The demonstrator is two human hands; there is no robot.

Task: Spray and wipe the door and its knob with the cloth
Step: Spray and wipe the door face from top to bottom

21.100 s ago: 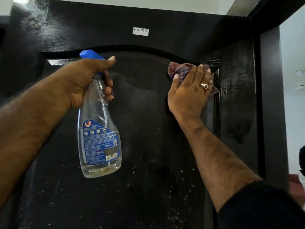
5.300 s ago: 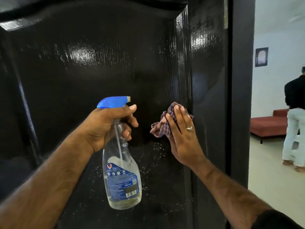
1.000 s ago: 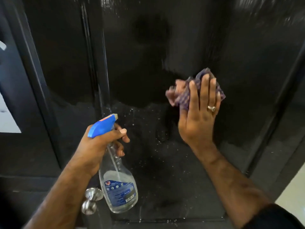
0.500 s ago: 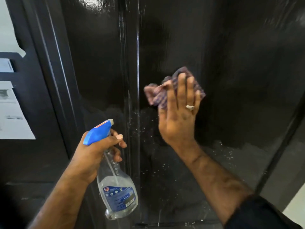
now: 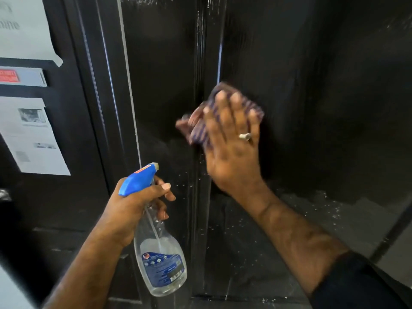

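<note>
1. The right hand presses a checked cloth flat against the glossy black door, fingers spread straight; a ring shows.
2. The left hand grips the neck of a clear spray bottle with a blue head, held upright near the door.
3. Droplets speckle the door's lower part.
4. Papers hang on the dark wall at left.

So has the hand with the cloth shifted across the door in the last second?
Yes. The right hand with the cloth has slid leftward, reaching the vertical panel groove of the door.
</note>
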